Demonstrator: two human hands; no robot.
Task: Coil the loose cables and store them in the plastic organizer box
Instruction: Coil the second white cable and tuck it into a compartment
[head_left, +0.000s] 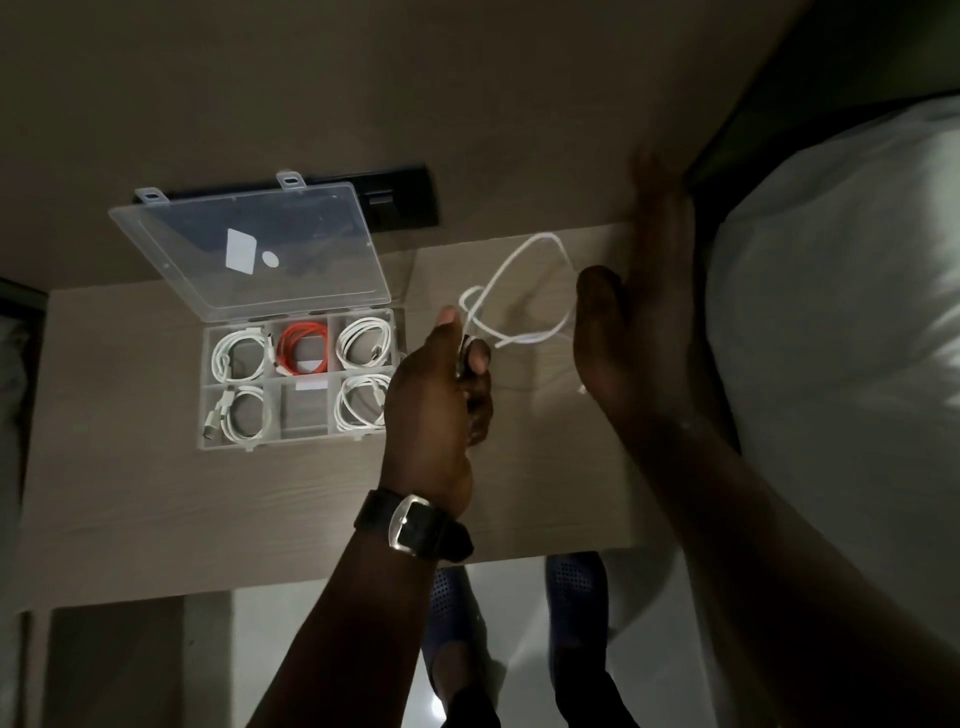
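A clear plastic organizer box (304, 441) lies on the wooden table with its lid (249, 249) propped open behind it. Coiled white cables fill several compartments, a coiled red cable (304, 348) sits in the top middle one, and the bottom middle compartment (304, 410) holds no cable. My left hand (441, 389) is right of the box, pinching one end of a loose white cable (519, 291). The cable loops up and over to my right hand (623, 332), which is raised with fingers extended and blurred; the cable runs along its thumb side.
The pale wooden table (208, 509) ends at a front edge near my wrists. A black wall socket strip (400, 197) sits behind the lid. A white pillow or bedding (841, 312) lies to the right. My feet in blue shoes (576, 597) show below.
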